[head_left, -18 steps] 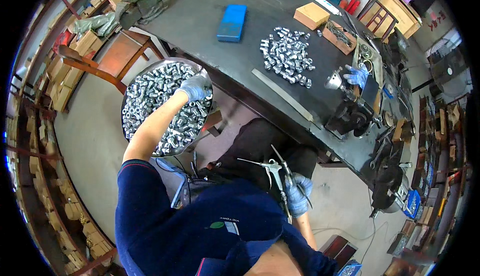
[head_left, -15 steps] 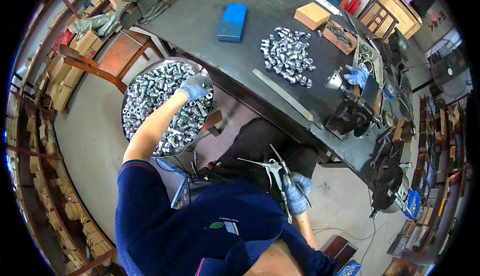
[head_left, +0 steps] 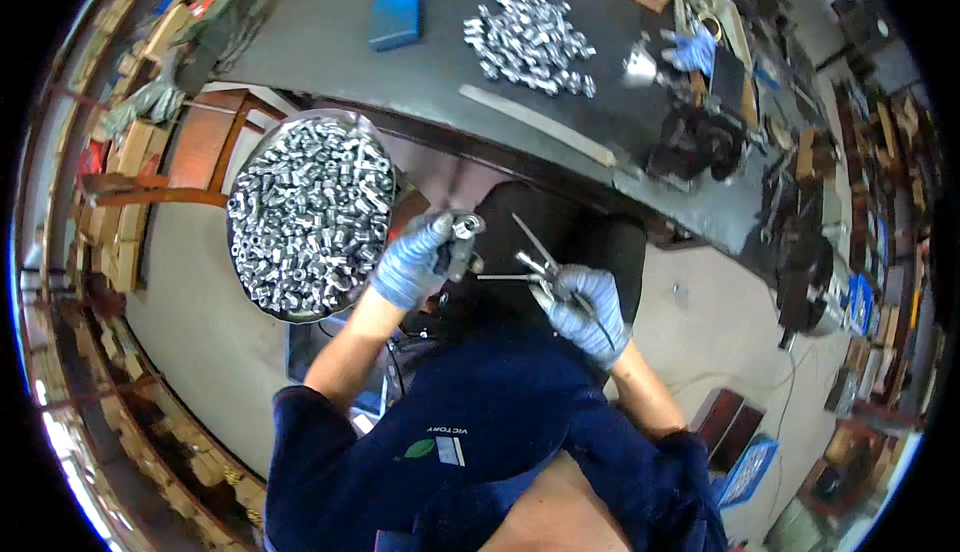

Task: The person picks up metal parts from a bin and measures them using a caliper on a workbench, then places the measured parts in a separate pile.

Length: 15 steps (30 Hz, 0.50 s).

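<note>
Your left hand (head_left: 425, 252) is coming from the left-side pan (head_left: 370, 132), holding metal bits (head_left: 466, 225) mid-frame; apart from it, your right hand (head_left: 585, 314) is gripping a pointy tool (head_left: 533, 239) and air gun (head_left: 505, 277).

Metalworking workshop, judging by contents. Long dark tabletop (head_left: 300, 52) bore heap of shiny metal fittings (head_left: 530, 40), flat metal bar (head_left: 538, 126) and dark machine-like fixture (head_left: 695, 142). Round pan (head_left: 366, 125) just beside it brimmed with similar pieces. Packed storage racks (head_left: 100, 392) lined both sides of gray floor (head_left: 190, 352). Gloved left hand (head_left: 412, 260) held metal pieces; gloved right hand (head_left: 588, 312), slim metal tool (head_left: 533, 237).
</note>
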Motion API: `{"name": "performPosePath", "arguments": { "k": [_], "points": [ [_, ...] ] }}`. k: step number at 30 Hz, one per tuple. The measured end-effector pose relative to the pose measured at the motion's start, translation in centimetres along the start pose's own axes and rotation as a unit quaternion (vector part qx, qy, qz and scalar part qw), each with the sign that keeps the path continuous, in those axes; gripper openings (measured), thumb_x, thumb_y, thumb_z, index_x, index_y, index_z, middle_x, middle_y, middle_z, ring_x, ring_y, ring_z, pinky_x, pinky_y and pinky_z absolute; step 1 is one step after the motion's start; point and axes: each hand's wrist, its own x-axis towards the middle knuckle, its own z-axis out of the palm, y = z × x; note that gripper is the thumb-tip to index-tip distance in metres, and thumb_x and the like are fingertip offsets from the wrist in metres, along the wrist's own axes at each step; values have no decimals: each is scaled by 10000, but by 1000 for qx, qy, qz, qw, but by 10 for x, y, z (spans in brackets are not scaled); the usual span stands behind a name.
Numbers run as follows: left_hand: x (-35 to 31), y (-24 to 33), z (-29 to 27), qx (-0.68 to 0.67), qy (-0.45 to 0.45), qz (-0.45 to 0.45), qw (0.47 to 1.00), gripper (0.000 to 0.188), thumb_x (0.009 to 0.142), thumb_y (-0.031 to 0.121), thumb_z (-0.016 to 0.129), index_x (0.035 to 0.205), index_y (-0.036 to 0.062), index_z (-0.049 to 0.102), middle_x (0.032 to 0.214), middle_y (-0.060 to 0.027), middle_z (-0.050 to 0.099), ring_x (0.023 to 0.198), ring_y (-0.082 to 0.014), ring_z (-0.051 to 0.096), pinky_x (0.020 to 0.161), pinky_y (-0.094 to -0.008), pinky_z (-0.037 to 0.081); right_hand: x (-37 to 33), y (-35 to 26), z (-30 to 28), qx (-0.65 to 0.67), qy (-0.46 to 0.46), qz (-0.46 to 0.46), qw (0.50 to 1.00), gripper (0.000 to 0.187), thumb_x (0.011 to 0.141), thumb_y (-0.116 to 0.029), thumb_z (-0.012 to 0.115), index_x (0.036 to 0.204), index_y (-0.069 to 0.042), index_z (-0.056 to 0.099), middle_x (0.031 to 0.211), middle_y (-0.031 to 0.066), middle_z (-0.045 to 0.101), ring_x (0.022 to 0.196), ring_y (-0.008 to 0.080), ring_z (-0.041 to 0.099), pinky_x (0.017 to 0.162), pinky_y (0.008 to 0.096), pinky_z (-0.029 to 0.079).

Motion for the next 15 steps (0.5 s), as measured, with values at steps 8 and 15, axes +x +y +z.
{"name": "performPosePath", "arguments": {
  "k": [8,15],
  "points": [
    [-5,-16,23,76,-24,-58,995,457,925,376,504,1066,-50,586,648,-84,584,478,-202,553,651,-365,513,2,-4,-9,-62,-5,-31,998,362,693,-236,763,520,-75,489,514,129,474,487,310,486,488,367,392],
    [5,23,37,376,-60,-74,922,320,910,247,566,1069,-26,615,724,-79,645,579,-139,622,549,-261,503,5,-1,-6,-159,-56,-62,984,388,739,-350,714,522,-96,517,489,107,492,464,289,529,459,368,410]
  ]
}}
